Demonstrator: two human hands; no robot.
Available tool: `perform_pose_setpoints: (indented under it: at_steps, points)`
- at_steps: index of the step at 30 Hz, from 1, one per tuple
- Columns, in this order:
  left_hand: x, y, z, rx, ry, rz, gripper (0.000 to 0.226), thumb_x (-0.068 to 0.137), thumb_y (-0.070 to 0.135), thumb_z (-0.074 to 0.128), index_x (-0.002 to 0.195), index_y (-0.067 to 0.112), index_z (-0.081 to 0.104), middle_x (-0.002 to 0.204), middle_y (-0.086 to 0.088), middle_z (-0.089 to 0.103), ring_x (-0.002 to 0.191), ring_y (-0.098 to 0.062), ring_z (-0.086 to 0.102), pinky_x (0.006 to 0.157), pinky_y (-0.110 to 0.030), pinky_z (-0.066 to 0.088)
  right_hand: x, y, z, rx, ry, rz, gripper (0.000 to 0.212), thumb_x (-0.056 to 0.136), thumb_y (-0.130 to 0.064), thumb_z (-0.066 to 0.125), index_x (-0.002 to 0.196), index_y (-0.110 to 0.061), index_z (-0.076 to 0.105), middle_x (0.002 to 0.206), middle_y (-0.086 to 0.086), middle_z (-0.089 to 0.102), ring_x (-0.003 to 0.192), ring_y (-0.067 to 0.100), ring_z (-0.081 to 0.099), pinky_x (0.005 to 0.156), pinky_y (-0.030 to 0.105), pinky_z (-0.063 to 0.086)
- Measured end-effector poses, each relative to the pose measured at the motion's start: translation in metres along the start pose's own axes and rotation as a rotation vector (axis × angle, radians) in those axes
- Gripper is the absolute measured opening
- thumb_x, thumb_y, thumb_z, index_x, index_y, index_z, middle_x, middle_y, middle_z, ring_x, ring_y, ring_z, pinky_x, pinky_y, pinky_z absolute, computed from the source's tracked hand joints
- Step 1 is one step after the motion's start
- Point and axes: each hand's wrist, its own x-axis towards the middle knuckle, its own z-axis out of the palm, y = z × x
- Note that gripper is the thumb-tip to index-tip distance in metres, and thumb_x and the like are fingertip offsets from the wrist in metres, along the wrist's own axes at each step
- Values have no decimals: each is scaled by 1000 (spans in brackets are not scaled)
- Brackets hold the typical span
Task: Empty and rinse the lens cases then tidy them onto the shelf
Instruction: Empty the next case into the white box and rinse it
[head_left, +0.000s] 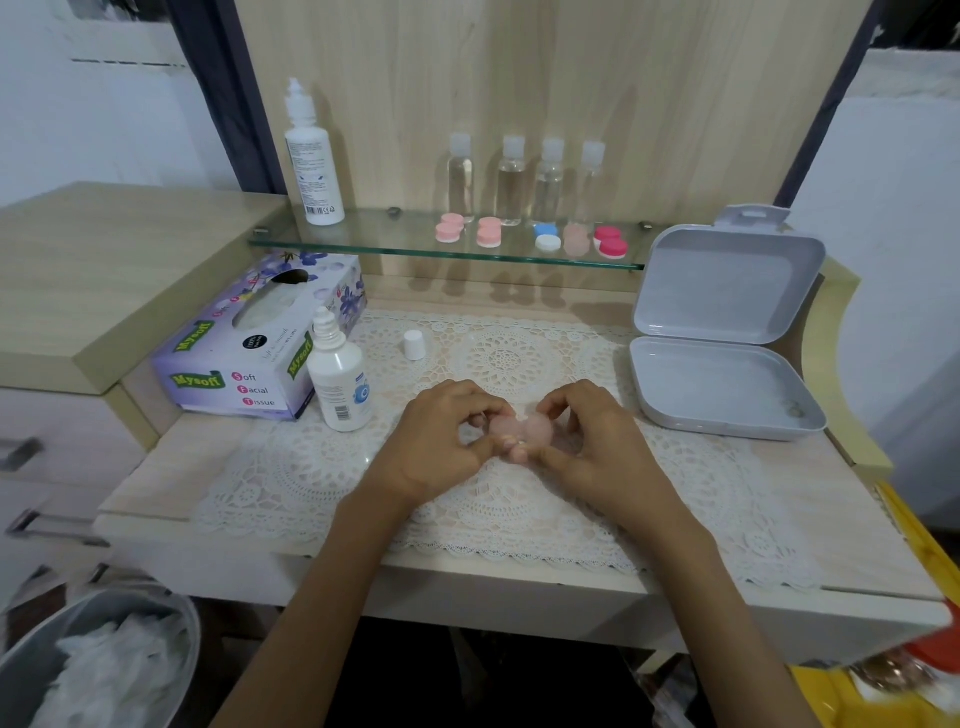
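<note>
A pale pink lens case (519, 430) is held over the lace mat between both hands. My left hand (441, 441) pinches its left cup and my right hand (592, 441) grips its right cup; fingers hide part of the case. Several other lens cases stand on the glass shelf (363, 244): a pink one (449, 227), another pink one (489, 232), a blue and white one (546, 237), a pale pink one (575, 240) and a red one (611, 241).
An uncapped solution bottle (340, 374) stands by a tissue box (249, 343), its white cap (414, 345) on the mat. An open grey box (722, 332) sits right. A tall bottle (313, 156) and several clear bottles (511, 179) occupy the shelf. A bin (98, 660) is lower left.
</note>
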Motion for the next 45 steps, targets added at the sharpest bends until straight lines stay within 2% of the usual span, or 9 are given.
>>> perform_pose_setpoints:
  at_steps: [3,7,11,18,22,26,29,34,45]
  points:
    - [0,1,0,-7,1,-9,31,70,38,72,97,23,73,85,6,65,80,-11,58,77,-42,51,-1,2,1,-26,-7,-59,40,78,-46,60,109,-21,61,95,-14,54,88,-2,46,72,13,35]
    - [0,3,0,-20,-3,-17,31,69,40,71,95,23,73,86,6,66,81,-12,58,79,-42,50,1,7,2,-85,-13,-93,20,81,-21,67,100,-16,67,87,-14,52,86,5,45,72,20,36]
    - [0,3,0,-15,1,-15,31,69,39,71,95,24,73,86,5,66,81,-11,58,78,-42,51,2,6,3,-128,0,-73,30,80,-40,65,95,-14,64,88,-7,54,87,9,45,71,16,37]
    - [-1,4,-1,-17,-1,-18,33,68,41,71,95,23,73,86,6,65,80,-9,58,79,-40,51,1,5,2,-118,-29,-84,38,80,-35,61,114,-18,61,97,-12,52,92,5,43,75,14,34]
    - [-1,4,-1,-26,-4,-25,29,68,40,71,94,25,73,86,6,66,81,-10,59,79,-42,51,1,6,4,-125,-28,-123,25,79,-19,60,102,-13,66,91,-12,52,87,10,44,72,19,37]
    - [-1,4,-1,-32,0,-28,29,69,39,71,94,25,73,86,6,65,81,-11,59,79,-43,51,1,4,5,-131,-1,-126,17,80,-21,64,93,-10,64,88,-6,54,84,12,44,71,14,33]
    - [-1,4,-1,-30,2,-31,28,69,38,71,94,26,73,86,4,65,81,-12,59,79,-43,51,1,3,3,-116,-2,-100,26,80,-33,63,93,-10,63,87,-7,53,84,10,43,72,11,33]
    - [-1,4,-1,-34,4,-40,29,69,38,71,94,25,73,85,3,65,81,-13,60,79,-43,51,1,4,3,-151,-53,-123,35,82,-31,63,114,-15,63,96,-12,51,92,12,46,77,24,39]
    - [-1,6,-3,-33,4,-48,27,67,40,72,91,26,74,83,5,66,79,-10,59,78,-42,51,1,-1,6,-170,9,-108,25,76,-18,54,95,-10,68,91,-2,59,86,20,49,71,37,46]
